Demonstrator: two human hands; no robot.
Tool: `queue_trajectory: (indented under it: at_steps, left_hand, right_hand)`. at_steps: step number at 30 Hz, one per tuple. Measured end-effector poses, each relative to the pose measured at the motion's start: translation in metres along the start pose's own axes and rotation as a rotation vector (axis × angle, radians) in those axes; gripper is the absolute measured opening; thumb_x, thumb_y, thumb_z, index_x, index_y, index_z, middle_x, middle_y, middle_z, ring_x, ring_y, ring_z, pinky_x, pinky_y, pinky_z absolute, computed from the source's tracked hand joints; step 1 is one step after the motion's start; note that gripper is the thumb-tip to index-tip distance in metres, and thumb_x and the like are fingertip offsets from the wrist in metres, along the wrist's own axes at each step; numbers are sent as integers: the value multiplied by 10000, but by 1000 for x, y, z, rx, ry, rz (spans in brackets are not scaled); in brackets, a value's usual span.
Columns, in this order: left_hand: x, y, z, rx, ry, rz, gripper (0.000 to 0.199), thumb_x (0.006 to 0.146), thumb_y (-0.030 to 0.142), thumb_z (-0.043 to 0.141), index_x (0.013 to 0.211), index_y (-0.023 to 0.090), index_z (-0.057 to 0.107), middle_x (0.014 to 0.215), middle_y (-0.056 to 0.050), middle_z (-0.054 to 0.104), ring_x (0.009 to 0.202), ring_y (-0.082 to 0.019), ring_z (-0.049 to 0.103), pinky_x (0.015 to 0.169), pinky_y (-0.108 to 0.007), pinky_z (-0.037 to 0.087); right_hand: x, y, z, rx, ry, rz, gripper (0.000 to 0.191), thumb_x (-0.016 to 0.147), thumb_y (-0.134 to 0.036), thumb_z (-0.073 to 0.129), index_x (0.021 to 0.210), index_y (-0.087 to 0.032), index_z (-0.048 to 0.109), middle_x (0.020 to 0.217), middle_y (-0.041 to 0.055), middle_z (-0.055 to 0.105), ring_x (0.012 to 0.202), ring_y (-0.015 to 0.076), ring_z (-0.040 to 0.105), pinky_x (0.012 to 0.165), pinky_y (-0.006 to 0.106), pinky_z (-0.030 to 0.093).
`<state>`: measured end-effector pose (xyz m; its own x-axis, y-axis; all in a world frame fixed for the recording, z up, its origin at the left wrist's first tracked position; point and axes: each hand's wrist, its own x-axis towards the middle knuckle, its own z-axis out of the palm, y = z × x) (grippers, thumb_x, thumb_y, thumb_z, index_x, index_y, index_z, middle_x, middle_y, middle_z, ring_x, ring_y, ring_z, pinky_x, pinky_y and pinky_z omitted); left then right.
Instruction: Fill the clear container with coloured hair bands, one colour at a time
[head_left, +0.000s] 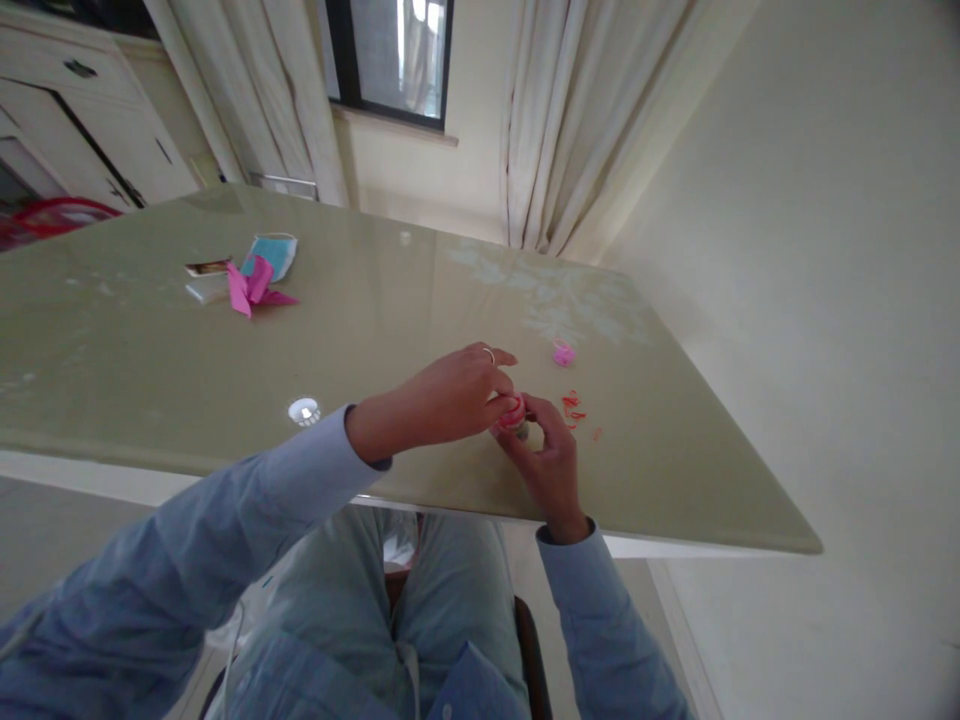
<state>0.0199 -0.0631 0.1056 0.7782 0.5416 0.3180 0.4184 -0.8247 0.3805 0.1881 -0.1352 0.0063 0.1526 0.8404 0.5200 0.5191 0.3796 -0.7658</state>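
Observation:
A small round pink-and-red object [513, 413] is between my hands, just above the near part of the table; its exact kind is too small to make out. My right hand [546, 455] grips it from the right between thumb and fingers. From the left, my left hand [469, 392] reaches across with bent fingers pinching at its top, one finger pointing out and a ring on another. Thin red strips or loops [572, 408] lie scattered on the table to the right of my right hand. Beyond them sits a little pink bundle [563, 353].
The glossy greenish table [390, 300] carries a pink folded-paper bird [257, 288], a blue face mask [271, 257] and a clear packet [207, 289] at the far left. A shiny round disc [304, 411] lies left of my forearm. A wall [810, 300] stands along the right.

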Motion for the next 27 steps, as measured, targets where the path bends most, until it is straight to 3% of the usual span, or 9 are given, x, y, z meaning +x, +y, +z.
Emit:
queue_trajectory:
  at_steps: [5, 12, 18, 24, 27]
  left_hand:
    - [7, -3, 3, -48, 63, 40, 265, 906, 163, 574, 736, 181, 776, 1158, -125, 763, 1124, -265, 696, 1000, -408, 522]
    - [3, -8, 4, -280, 101, 69, 308, 974, 298, 546, 785, 190, 764, 1019, -80, 789, 979, -217, 734, 876, -316, 543]
    - [-6, -8, 1, -389, 135, 147, 247, 992, 331, 559, 1002, 177, 752, 1114, -104, 763, 1040, -192, 714, 905, -306, 545]
    - [-19, -12, 10, -220, 132, 218, 296, 934, 344, 651, 1176, 184, 710, 1302, -158, 676, 1222, -248, 633, 1045, -397, 507]
    - [-21, -11, 14, -169, 111, 241, 277, 937, 339, 639, 1156, 187, 713, 1347, -167, 645, 1244, -257, 619, 1062, -411, 501]
  right_hand:
    - [-1, 0, 2, 305, -61, 225, 272, 805, -349, 774, 1032, -215, 706, 937, 48, 729, 832, 186, 652, 759, 353, 573]
    - [-8, -3, 4, 520, -75, 351, 266, 755, -344, 819, 960, -208, 717, 850, 23, 705, 746, 167, 635, 687, 330, 569]
    - [-9, -4, 1, 567, -79, 341, 246, 755, -342, 827, 936, -213, 722, 856, 23, 713, 751, 173, 650, 697, 338, 570]
    - [-8, -2, -2, 468, -64, 270, 275, 782, -378, 799, 1001, -228, 729, 962, 50, 752, 832, 202, 683, 757, 359, 579]
    - [-9, 0, -1, 421, -50, 214, 252, 794, -378, 787, 989, -231, 726, 947, 43, 751, 806, 191, 673, 758, 347, 572]
